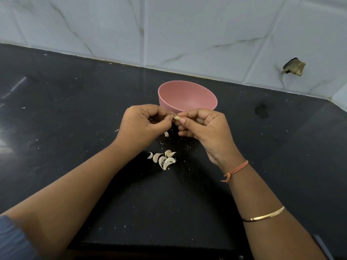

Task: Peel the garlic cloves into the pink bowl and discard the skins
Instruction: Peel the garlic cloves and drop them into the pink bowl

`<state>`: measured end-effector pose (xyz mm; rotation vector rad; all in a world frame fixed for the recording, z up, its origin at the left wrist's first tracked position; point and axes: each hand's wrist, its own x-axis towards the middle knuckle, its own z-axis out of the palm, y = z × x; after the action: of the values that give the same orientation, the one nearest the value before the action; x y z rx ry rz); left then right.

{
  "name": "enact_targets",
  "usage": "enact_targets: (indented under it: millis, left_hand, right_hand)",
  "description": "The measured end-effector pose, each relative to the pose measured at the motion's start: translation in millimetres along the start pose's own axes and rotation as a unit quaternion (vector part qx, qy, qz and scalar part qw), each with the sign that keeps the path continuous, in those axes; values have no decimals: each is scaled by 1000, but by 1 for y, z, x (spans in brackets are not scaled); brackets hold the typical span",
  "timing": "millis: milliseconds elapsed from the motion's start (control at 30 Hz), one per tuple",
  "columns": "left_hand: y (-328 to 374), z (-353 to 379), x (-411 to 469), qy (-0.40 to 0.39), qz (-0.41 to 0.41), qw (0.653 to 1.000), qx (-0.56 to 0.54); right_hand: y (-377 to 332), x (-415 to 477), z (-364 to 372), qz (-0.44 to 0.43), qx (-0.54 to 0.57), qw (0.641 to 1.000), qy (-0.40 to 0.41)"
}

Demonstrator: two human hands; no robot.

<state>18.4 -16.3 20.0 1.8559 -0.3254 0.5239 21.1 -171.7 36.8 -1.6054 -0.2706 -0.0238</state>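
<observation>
Pinched between left hand (142,124) and right hand (205,128): garlic clove (176,118) (near pink bowl (187,97)).

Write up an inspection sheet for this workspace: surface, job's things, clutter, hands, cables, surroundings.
Surface: black countertop, glossy, dusted with specks.
Job's things: pink bowl upright, no cloves in the part of its inside that shows; garlic clove held just in front of the bowl; pile of garlic cloves on the counter nearer the person.
Clutter: white flecks scattered about; dark smudge right of the bowl.
Hands: left hand and right hand both pinch the garlic clove.
Cables: nothing seen.
Surroundings: marbled wall tiles; broken hole in a tile at right.
</observation>
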Motion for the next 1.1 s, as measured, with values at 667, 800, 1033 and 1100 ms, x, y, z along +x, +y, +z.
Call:
enact_targets:
  millis: [667,800,1033,1100]
  left_hand:
    - [-6,0,2,-9,-44,997,57]
    - [-8,0,2,-18,-57,992,107]
    - [-8,-2,2,15,-67,988,141]
    - [-8,-3,3,19,-49,989,140]
  right_hand:
    - [0,-1,-1,-48,-28,997,-55]
    - [0,1,-2,-59,-3,997,-43]
    - [-1,-1,-3,-35,23,998,-51]
    - [0,-1,-3,-26,16,998,-47]
